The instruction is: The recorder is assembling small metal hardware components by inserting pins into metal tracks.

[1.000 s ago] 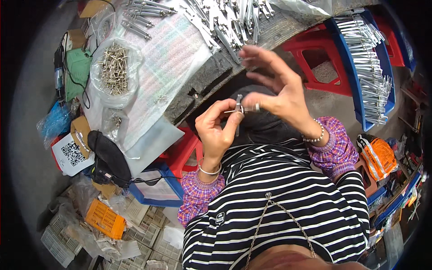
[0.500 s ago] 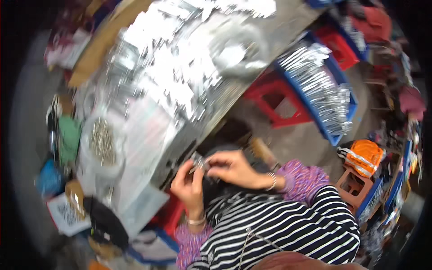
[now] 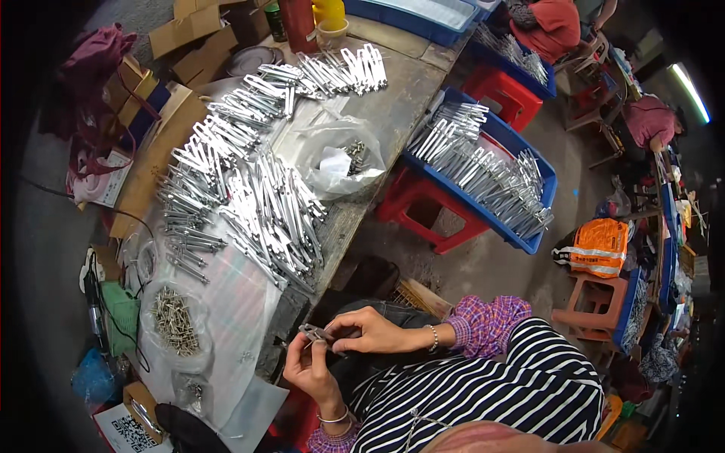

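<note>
Over my lap, beside the table's near edge, my left hand [image 3: 311, 370] pinches a small grey metal piece [image 3: 314, 331] between thumb and fingers. My right hand [image 3: 371, 332] is closed on the other side of the same piece, its fingertips meeting those of the left. Fingers cover most of the piece, so its exact kind cannot be made out. On the wooden table [image 3: 400, 102] several piles of long, slim silvery metal parts [image 3: 272, 211] lie close by. A clear plastic bag [image 3: 310, 155] with small metal pieces sits beside them.
Another bag holds brass-coloured screw-like pieces [image 3: 177, 321] at the table's left. To the right, a blue crate [image 3: 545, 177] full of metal parts rests on a red stool [image 3: 430, 215]. An orange bag [image 3: 600, 245] lies on a brown stool [image 3: 593, 306]. Other people sit farther back.
The view has shifted, bringing more of the table's far end into sight, and it is sharper now. Both hands still hold the small metal piece, slightly lower in the picture.
</note>
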`<state>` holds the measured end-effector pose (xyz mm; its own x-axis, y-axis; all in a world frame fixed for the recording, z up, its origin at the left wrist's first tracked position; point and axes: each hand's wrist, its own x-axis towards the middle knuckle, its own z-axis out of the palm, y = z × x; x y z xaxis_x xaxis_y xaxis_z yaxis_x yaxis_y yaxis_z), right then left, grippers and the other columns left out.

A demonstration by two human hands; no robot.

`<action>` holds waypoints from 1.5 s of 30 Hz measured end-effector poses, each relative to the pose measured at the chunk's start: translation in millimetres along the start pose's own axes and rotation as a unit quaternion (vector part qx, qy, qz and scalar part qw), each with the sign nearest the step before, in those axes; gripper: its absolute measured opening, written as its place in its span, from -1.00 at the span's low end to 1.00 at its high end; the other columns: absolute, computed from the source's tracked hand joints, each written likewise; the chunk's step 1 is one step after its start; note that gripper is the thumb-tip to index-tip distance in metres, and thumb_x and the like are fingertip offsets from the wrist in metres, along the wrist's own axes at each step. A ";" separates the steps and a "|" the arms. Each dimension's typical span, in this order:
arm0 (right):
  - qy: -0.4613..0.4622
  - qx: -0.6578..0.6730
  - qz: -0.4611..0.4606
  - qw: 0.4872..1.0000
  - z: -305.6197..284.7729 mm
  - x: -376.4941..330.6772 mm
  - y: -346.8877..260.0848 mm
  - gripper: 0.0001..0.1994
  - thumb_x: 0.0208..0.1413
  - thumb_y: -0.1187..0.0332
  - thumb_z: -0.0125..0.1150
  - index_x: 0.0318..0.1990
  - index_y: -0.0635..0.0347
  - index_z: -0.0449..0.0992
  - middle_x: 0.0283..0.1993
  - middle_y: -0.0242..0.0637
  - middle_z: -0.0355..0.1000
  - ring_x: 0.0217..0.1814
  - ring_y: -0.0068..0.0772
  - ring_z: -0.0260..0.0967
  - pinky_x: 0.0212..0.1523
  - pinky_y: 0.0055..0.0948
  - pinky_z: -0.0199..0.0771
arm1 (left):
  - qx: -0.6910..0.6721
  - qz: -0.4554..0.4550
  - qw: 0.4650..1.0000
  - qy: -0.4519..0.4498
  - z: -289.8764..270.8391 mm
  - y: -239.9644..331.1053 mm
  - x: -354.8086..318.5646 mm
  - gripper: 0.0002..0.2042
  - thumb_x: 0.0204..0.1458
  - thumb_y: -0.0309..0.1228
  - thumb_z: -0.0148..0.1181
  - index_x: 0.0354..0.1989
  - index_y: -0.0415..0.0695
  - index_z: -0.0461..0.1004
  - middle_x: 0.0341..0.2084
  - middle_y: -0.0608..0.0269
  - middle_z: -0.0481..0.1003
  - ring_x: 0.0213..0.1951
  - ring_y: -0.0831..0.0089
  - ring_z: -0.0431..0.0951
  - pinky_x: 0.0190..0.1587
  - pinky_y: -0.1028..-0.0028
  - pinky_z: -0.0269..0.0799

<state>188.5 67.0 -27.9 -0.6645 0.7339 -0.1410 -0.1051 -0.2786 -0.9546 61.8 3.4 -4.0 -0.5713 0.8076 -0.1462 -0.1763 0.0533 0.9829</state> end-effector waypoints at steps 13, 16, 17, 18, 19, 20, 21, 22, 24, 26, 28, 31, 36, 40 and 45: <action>-0.035 0.003 0.064 0.997 -1.2 2.1 1.4 -0.78 -0.01 0.53 0.19 -0.17 0.38 0.46 -0.29 -0.33 0.44 -0.26 -0.58 0.40 -0.23 -0.58 0.48 | -0.004 -0.013 1.000 -0.002 -5.9 -6.0 4.2 -0.77 -0.04 -0.64 0.16 -0.16 -0.35 0.43 -0.33 0.20 0.50 -0.31 0.52 0.49 -0.19 0.59 0.38; -0.035 -0.018 0.060 0.997 -1.1 3.5 2.5 -0.79 -0.01 0.54 0.18 -0.18 0.38 0.46 -0.29 -0.35 0.42 -0.27 -0.58 0.38 -0.26 -0.59 0.47 | -0.006 -0.013 1.000 -0.006 -6.7 -7.2 4.9 -0.76 -0.04 -0.64 0.16 -0.15 -0.35 0.43 -0.32 0.20 0.50 -0.30 0.53 0.48 -0.19 0.60 0.38; -0.035 -0.017 0.062 0.997 -1.3 3.8 2.7 -0.79 -0.01 0.54 0.18 -0.18 0.38 0.46 -0.29 -0.35 0.42 -0.27 -0.58 0.38 -0.26 -0.59 0.47 | -0.004 -0.012 1.000 -0.009 -6.8 -7.6 5.4 -0.76 -0.04 -0.64 0.16 -0.15 -0.35 0.43 -0.32 0.20 0.50 -0.30 0.53 0.48 -0.18 0.60 0.37; -0.034 -0.017 0.060 0.997 -1.4 4.0 2.8 -0.79 -0.01 0.54 0.18 -0.18 0.38 0.46 -0.29 -0.35 0.41 -0.28 -0.59 0.37 -0.28 -0.59 0.46 | -0.004 -0.013 1.000 -0.008 -6.6 -7.5 6.0 -0.76 -0.04 -0.64 0.16 -0.15 -0.35 0.43 -0.32 0.20 0.50 -0.30 0.53 0.48 -0.18 0.60 0.37; -0.034 -0.017 0.059 0.998 -1.4 4.4 3.2 -0.80 -0.01 0.54 0.17 -0.19 0.38 0.46 -0.29 -0.36 0.40 -0.29 -0.61 0.36 -0.29 -0.60 0.46 | -0.004 -0.016 1.000 -0.011 -6.7 -7.4 6.6 -0.76 -0.03 -0.64 0.15 -0.14 -0.35 0.43 -0.32 0.20 0.50 -0.30 0.53 0.48 -0.18 0.60 0.37; -0.036 -0.016 0.061 0.997 -1.3 4.8 2.9 -0.80 -0.01 0.54 0.17 -0.19 0.38 0.46 -0.29 -0.36 0.40 -0.29 -0.61 0.36 -0.29 -0.60 0.46 | -0.005 -0.020 1.000 -0.015 -6.6 -7.3 7.2 -0.76 -0.03 -0.64 0.15 -0.14 -0.34 0.43 -0.32 0.21 0.50 -0.30 0.53 0.48 -0.18 0.60 0.37; -0.035 -0.007 0.072 0.997 -1.1 5.0 1.8 -0.80 -0.01 0.53 0.18 -0.19 0.37 0.46 -0.31 -0.38 0.39 -0.30 -0.62 0.35 -0.32 -0.61 0.44 | -0.004 -0.021 1.000 -0.013 -6.3 -6.8 7.6 -0.76 -0.03 -0.64 0.15 -0.14 -0.34 0.43 -0.32 0.21 0.50 -0.30 0.53 0.48 -0.18 0.60 0.37; -0.034 0.003 0.083 0.996 -1.0 4.8 1.2 -0.80 -0.01 0.52 0.18 -0.20 0.36 0.46 -0.33 -0.39 0.39 -0.31 -0.64 0.34 -0.35 -0.63 0.43 | -0.006 -0.023 1.000 -0.014 -6.0 -6.7 7.7 -0.76 -0.03 -0.64 0.15 -0.14 -0.34 0.43 -0.31 0.21 0.50 -0.30 0.53 0.48 -0.18 0.60 0.37; -0.034 0.005 0.086 0.996 -2.3 4.8 -0.8 -0.81 -0.01 0.52 0.18 -0.20 0.36 0.46 -0.34 -0.40 0.39 -0.32 -0.66 0.33 -0.37 -0.65 0.42 | -0.007 -0.027 1.000 -0.014 -4.6 -6.9 8.6 -0.76 -0.03 -0.65 0.14 -0.14 -0.34 0.43 -0.31 0.22 0.50 -0.29 0.53 0.48 -0.18 0.60 0.37; -0.039 0.009 0.089 0.995 -0.6 5.1 0.1 -0.81 -0.01 0.51 0.18 -0.21 0.35 0.46 -0.36 -0.41 0.39 -0.33 -0.67 0.32 -0.38 -0.66 0.40 | -0.013 -0.027 0.999 -0.014 -5.5 -7.2 8.4 -0.75 -0.03 -0.65 0.15 -0.13 -0.34 0.43 -0.31 0.22 0.49 -0.30 0.54 0.48 -0.19 0.60 0.37; -0.009 0.005 0.055 0.998 1.0 4.8 1.6 -0.81 -0.04 0.49 0.18 -0.24 0.37 0.47 -0.49 -0.36 0.40 -0.50 -0.65 0.32 -0.50 -0.61 0.37 | -0.017 -0.029 0.999 -0.013 -5.4 -7.7 7.8 -0.75 -0.03 -0.65 0.15 -0.14 -0.34 0.43 -0.31 0.22 0.49 -0.30 0.54 0.48 -0.19 0.60 0.37; -0.008 -0.002 0.062 0.998 1.3 3.4 -1.5 -0.81 -0.05 0.50 0.18 -0.24 0.36 0.47 -0.50 -0.36 0.40 -0.50 -0.66 0.32 -0.49 -0.62 0.37 | -0.018 -0.032 0.999 -0.016 -5.6 -8.0 6.3 -0.76 -0.04 -0.65 0.15 -0.14 -0.34 0.43 -0.32 0.22 0.49 -0.30 0.54 0.48 -0.19 0.60 0.37; -0.010 0.015 0.066 0.998 4.8 1.5 4.1 -0.81 -0.05 0.51 0.18 -0.24 0.36 0.47 -0.49 -0.37 0.41 -0.49 -0.67 0.33 -0.48 -0.62 0.36 | 0.002 -0.048 0.999 0.000 -10.2 -8.6 3.7 -0.75 -0.05 -0.64 0.16 -0.15 -0.36 0.43 -0.33 0.22 0.49 -0.31 0.54 0.47 -0.18 0.60 0.36; 0.003 0.043 0.079 0.996 2.9 0.9 9.6 -0.83 -0.04 0.53 0.17 -0.25 0.35 0.49 -0.44 -0.40 0.43 -0.43 -0.69 0.35 -0.42 -0.62 0.40 | 0.059 -0.045 0.997 -0.001 -13.8 -13.3 5.7 -0.71 -0.07 -0.60 0.19 -0.13 -0.37 0.42 -0.31 0.20 0.49 -0.27 0.51 0.48 -0.14 0.57 0.35; -0.006 0.028 0.096 0.995 -1.8 2.0 -0.5 -0.80 -0.03 0.54 0.18 -0.20 0.36 0.47 -0.37 -0.37 0.46 -0.35 -0.66 0.39 -0.34 -0.62 0.42 | 0.006 -0.048 0.998 -0.029 -5.9 -3.7 10.9 -0.76 -0.05 -0.66 0.15 -0.15 -0.37 0.43 -0.35 0.25 0.49 -0.30 0.58 0.47 -0.22 0.62 0.39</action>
<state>188.5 69.7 -28.2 -0.6855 0.6558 -0.3163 -0.0161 -0.4480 -0.8939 51.4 8.5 -9.9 -0.5042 0.8315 -0.2334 -0.2184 0.1386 0.9660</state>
